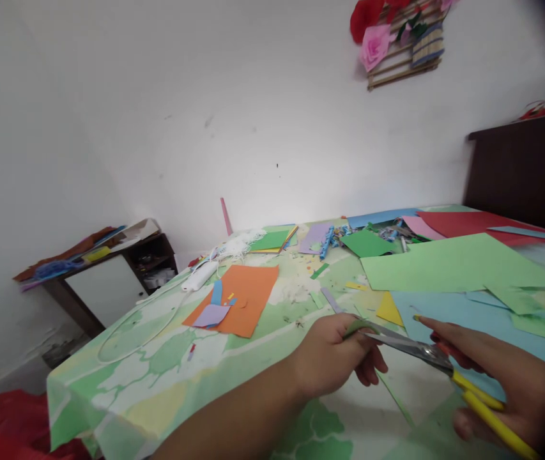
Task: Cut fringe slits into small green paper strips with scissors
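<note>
My left hand (pixel 332 356) is closed in a pinch on a small green paper piece (pixel 359 327) held just above the table. My right hand (pixel 502 377) grips yellow-handled scissors (pixel 445 363); their metal blades point left and meet the green piece at my left fingertips. A thin green paper strip (pixel 395 397) hangs or lies below the blades. Both hands hover over the table's near right part, above a light blue sheet (pixel 464 322).
The green-patterned tablecloth (pixel 167 377) carries an orange sheet (pixel 248 297) with blue and purple cut-outs, a large light green sheet (pixel 449 263), a red sheet (pixel 473 222), scattered scraps, a white cord and glue gun (pixel 199 276). A low cabinet (pixel 104 281) stands left; dark furniture (pixel 526 169) right.
</note>
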Demonstrator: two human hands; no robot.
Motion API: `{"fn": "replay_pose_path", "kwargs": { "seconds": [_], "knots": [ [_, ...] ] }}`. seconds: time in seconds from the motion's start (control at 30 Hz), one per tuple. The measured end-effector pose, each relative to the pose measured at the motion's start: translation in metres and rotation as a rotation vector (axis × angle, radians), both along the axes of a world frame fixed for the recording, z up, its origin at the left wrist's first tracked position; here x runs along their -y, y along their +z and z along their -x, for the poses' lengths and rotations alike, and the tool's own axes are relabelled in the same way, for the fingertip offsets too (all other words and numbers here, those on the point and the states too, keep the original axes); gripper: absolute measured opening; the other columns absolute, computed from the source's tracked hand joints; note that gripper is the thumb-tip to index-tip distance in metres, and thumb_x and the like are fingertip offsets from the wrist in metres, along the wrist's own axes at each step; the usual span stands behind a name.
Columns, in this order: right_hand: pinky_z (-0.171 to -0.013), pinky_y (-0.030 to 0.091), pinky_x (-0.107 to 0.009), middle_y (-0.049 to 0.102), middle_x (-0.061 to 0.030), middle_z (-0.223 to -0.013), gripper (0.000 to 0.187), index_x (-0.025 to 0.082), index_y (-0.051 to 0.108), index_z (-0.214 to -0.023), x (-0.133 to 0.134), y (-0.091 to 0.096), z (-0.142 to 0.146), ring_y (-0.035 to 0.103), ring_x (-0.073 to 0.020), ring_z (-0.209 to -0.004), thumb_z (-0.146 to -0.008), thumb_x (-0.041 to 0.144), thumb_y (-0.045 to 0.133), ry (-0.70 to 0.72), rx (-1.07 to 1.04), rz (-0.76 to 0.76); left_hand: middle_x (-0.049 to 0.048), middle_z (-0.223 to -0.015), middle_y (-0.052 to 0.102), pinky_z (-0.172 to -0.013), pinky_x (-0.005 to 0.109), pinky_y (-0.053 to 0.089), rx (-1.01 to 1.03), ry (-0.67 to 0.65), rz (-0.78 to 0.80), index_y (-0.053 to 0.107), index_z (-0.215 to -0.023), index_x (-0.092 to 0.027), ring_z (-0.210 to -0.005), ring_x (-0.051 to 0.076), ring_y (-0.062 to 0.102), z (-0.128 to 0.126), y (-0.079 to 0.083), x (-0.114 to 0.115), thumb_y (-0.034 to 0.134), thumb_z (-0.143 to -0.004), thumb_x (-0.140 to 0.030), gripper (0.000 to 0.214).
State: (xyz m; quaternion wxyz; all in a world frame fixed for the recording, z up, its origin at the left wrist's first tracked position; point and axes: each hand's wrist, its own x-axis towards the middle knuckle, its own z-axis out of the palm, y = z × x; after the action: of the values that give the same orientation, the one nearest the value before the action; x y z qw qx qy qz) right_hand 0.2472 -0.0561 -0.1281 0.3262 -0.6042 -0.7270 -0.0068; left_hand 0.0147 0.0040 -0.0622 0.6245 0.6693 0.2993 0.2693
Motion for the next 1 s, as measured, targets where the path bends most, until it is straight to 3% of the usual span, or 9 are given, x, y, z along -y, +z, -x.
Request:
{"fn": "replay_pose_path", "kwargs": {
  "seconds": [0.1, 0.3, 0.47, 0.73, 1.0],
  "knots": [
    [-0.08, 0.051, -0.04, 0.063, -0.001, -0.108, 0.05, 0.032, 0.056, -0.108, 0.001, 0.001, 0.004, 0.06, -0.0307, -0.097, -0.059, 0.04, 0.06, 0.03, 0.036, 0.074, -0.0008, -0.055, 0.054, -0.049, 0.021, 0.041, -0.011, 0.008, -0.017, 0.052, -0.059, -0.014, -0.045, 0.007, 0.05, -0.002, -0.001, 0.001, 0.051, -0.072, -0.034, 0.024],
    [-0.085, 0.047, -0.045, 0.064, -0.0031, -0.107, 0.055, 0.031, 0.055, -0.113, 0.0, -0.003, 0.002, 0.059, -0.0327, -0.098, -0.059, 0.04, 0.061, -0.028, 0.036, 0.075, -0.0011, -0.054, 0.053, -0.049, 0.019, 0.04, -0.052, 0.04, 0.001, 0.052, -0.059, -0.014, -0.045, 0.006, 0.049, -0.004, -0.001, 0.006, 0.045, -0.079, -0.022, 0.022],
    [-0.083, 0.049, -0.041, 0.062, -0.006, -0.111, 0.057, 0.026, 0.053, -0.117, 0.004, 0.0, 0.003, 0.06, -0.0305, -0.098, -0.061, 0.037, 0.06, 0.01, 0.062, 0.091, -0.0014, -0.052, 0.05, -0.049, 0.018, 0.039, -0.095, 0.06, -0.031, 0.051, -0.057, -0.014, -0.045, 0.006, 0.047, -0.004, 0.0, 0.007, 0.043, -0.082, -0.018, 0.026],
    [-0.078, 0.051, -0.036, 0.063, -0.003, -0.106, 0.041, 0.028, 0.056, -0.101, 0.007, 0.009, 0.008, 0.061, -0.0282, -0.093, -0.06, 0.036, 0.06, 0.023, 0.061, 0.084, -0.0006, -0.053, 0.051, -0.053, 0.019, 0.041, -0.115, 0.006, -0.102, 0.053, -0.058, -0.013, -0.049, 0.007, 0.049, -0.001, 0.004, 0.008, 0.042, -0.083, -0.017, 0.028],
    [-0.075, 0.054, -0.031, 0.063, 0.0001, -0.103, 0.04, 0.029, 0.056, -0.099, 0.007, 0.005, 0.003, 0.062, -0.026, -0.09, -0.061, 0.039, 0.061, 0.022, 0.025, 0.072, -0.0008, -0.053, 0.054, -0.054, 0.022, 0.045, -0.054, -0.034, 0.015, 0.055, -0.06, -0.014, -0.048, 0.008, 0.052, 0.001, 0.007, 0.006, 0.053, -0.077, -0.027, 0.021]
  ]
}}
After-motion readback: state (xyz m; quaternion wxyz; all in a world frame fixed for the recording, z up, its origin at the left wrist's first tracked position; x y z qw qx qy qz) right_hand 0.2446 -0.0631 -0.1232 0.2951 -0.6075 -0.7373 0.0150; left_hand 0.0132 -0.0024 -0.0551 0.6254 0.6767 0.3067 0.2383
